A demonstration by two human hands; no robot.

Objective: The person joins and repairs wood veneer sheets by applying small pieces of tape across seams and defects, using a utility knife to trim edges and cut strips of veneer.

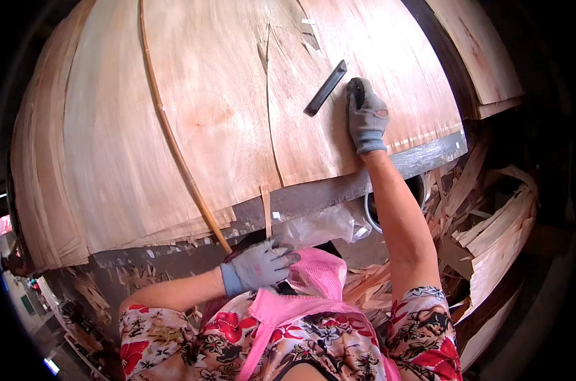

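My right hand (pixel 368 117), in a grey knit glove with a worn spot, is closed in a fist on the wood veneer sheet (pixel 205 95). Something dark shows inside its curled fingers, but its kind is hidden. Just left of that hand is a dark, straight bar (pixel 326 87) with a light edge. My left hand (pixel 262 265), gloved likewise, is held near my body with fingers stretched toward the right, by the pink mesh cloth (pixel 319 273) of the apron. A narrow veneer strip (pixel 266 209) hangs over the table edge above it.
A long thin bamboo stick (pixel 167 127) lies across the veneer. Crumpled clear plastic (pixel 323 225) and a round metal rim (pixel 372 213) sit below the grey table edge (pixel 427 155). Veneer scraps (pixel 497 241) pile up at the right, and more sheets (pixel 475 51) lie at the far right.
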